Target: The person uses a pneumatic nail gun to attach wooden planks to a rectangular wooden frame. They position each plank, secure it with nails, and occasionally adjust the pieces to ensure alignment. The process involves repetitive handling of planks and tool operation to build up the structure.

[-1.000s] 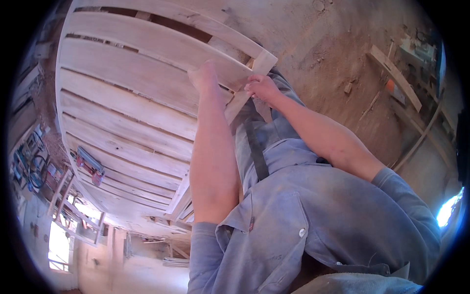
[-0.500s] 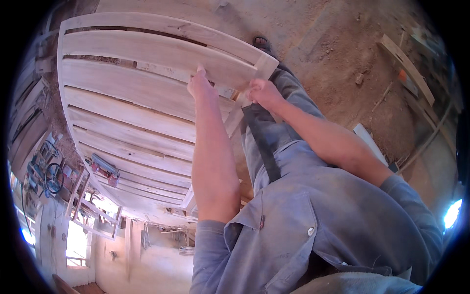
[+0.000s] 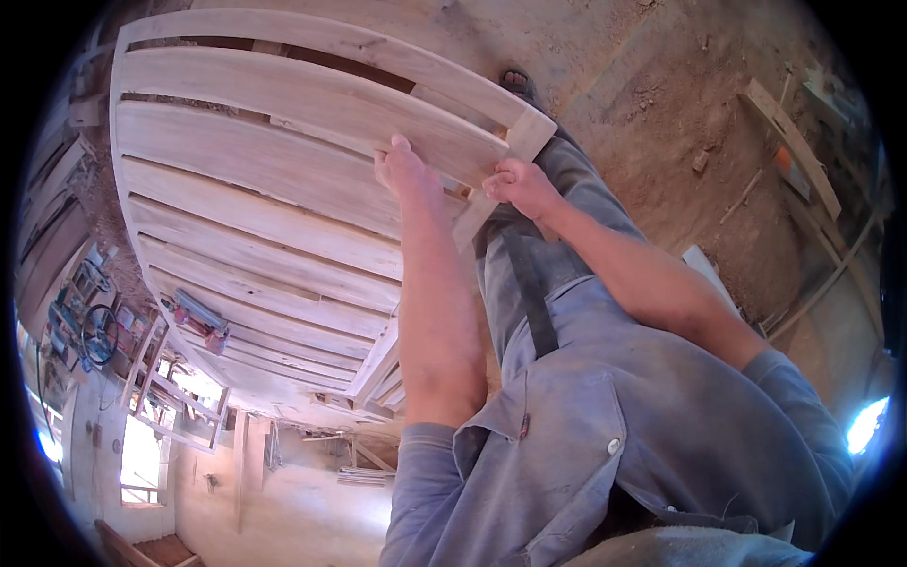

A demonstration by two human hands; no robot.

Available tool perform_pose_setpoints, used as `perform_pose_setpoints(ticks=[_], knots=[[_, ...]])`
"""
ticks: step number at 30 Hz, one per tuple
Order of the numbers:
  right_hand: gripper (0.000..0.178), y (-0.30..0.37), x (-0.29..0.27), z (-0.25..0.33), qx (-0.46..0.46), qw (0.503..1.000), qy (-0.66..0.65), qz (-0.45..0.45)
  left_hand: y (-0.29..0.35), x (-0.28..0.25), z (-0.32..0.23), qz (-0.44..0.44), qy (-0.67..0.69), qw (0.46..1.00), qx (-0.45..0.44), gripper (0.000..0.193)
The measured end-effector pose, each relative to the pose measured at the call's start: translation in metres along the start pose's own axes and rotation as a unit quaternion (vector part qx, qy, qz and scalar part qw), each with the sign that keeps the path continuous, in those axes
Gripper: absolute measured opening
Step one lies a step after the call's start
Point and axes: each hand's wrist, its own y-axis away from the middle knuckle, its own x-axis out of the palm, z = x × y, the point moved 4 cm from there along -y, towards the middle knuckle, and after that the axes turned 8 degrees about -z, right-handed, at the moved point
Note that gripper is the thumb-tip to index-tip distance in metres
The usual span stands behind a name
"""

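Note:
A large pale wooden frame with several long slats point(image 3: 283, 194) spreads out on my left. My left hand point(image 3: 410, 175) is closed on the near edge of a loose-looking wooden slat point(image 3: 312, 93), the thumb on its upper face. At that slat's right end, my right hand point(image 3: 522, 187) pinches the corner, close to the frame's end rail point(image 3: 534, 134). A dark gap lies between this slat and the outermost plank point(image 3: 312, 33). The fingers under the slat are partly hidden.
A red and grey power tool point(image 3: 200, 319) rests on the slats farther along. Timber offcuts point(image 3: 794, 146) lie on the dusty ground at right. A machine with a handwheel point(image 3: 99, 334) stands at left. My sandalled foot point(image 3: 515, 80) is beyond the frame's corner.
Both hands and the slat have shifted slightly toward me and to the right. The gap between the slat and the outermost plank has widened.

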Motion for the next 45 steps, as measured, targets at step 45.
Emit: perform_pose_setpoints(ticks=[45], knots=[[0.016, 0.009, -0.115, 0.018, 0.014, 0.974, 0.224, -0.022, -0.078, 0.007, -0.025, -0.069, 0.003, 0.996, 0.059, 0.065]])
